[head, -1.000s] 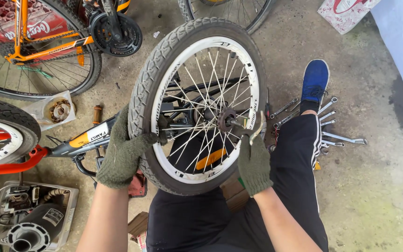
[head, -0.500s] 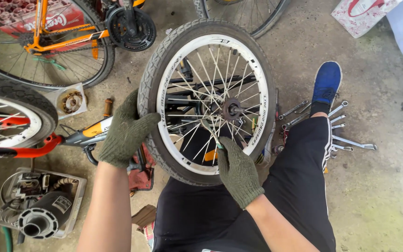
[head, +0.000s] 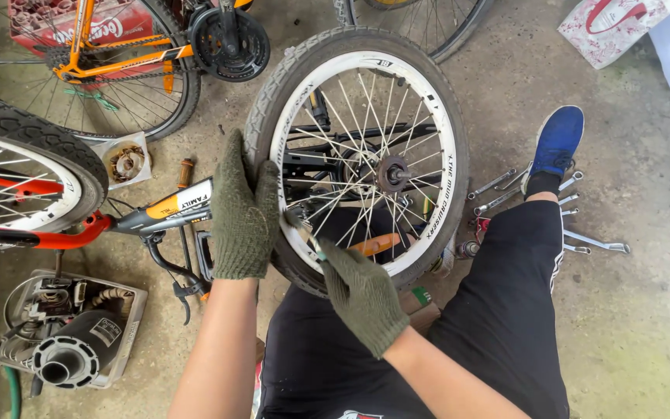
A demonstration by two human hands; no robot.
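Landmark — the wheel [head: 358, 155], upright at centre, above the lap. On its left edge, the left hand [head: 243, 209]; at its lower rim, just inside the spokes, the right hand [head: 362, 295]. Left of the wheel, a bicycle frame tube [head: 164, 211]; further left, another tyre [head: 25, 147]. Up and left of it, a chainring [head: 229, 43]. Right of the wheel — spanners [head: 575, 225] spread on the floor, beside a shoe [head: 556, 143]. Down-left, well apart, a tray of parts [head: 71, 334].

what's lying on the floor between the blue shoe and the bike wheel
A scatter of metal wrenches lies on the concrete between the blue shoe and the wheel, in the head view.
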